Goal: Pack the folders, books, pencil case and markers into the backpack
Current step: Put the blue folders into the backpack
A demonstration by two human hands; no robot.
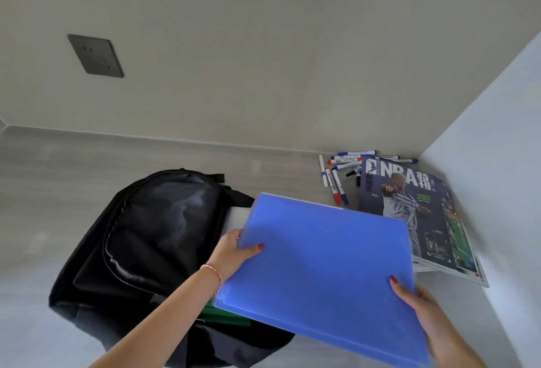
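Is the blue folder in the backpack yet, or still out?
Still out: both hands, left and right, hold the blue folder above the backpack.

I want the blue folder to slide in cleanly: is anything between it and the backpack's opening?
Nothing visible blocks it. Both hands, left hand and right hand, hold the blue folder over the backpack. A green folder already sits in the opening beneath it.

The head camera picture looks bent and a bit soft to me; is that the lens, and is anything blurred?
In the head view, the wide lens bows the wall edges; the blue folder and right hand look slightly smeared, the markers and magazine sharper; light is soft and even, with a dull sheen on the black backpack.
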